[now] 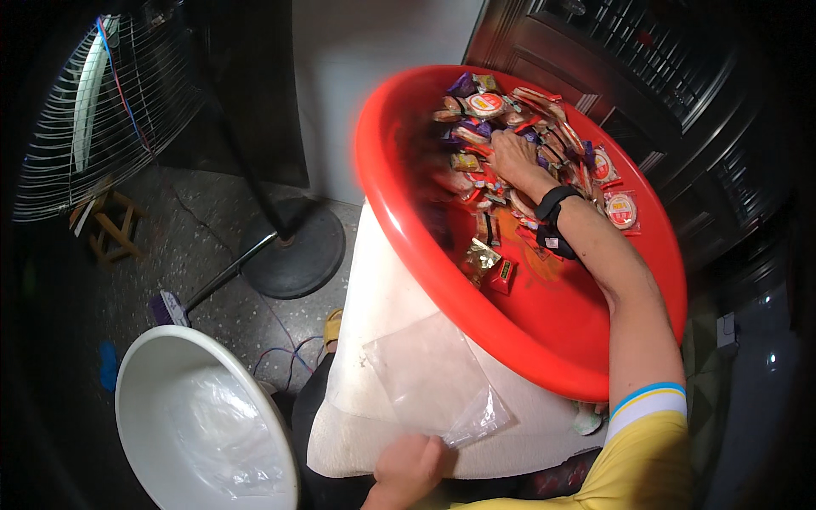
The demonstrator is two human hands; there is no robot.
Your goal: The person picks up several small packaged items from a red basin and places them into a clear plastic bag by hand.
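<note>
Individually wrapped snacks point(488, 104), some round and pale, others in purple, gold or red wrappers, are heaped in a large red plastic basin point(408, 248). My right hand point(512, 156), with a black band on the wrist, reaches into the heap; its fingertips are hidden among the packets, so its grip cannot be told. Below the basin my left hand point(411, 468) is closed on the lower edge of a clear plastic bag point(433, 376). The bag lies flat over a white cloth-like cover under the basin and looks empty. A gold packet and a red packet point(502, 276) lie apart from the heap.
A white basin point(131, 389) holding clear plastic bags point(229, 433) stands at the lower left. Behind it are a round black fan base point(293, 255), a brush head point(169, 309), cables and a small wooden stool point(118, 229). A wire fan cage fills the upper left.
</note>
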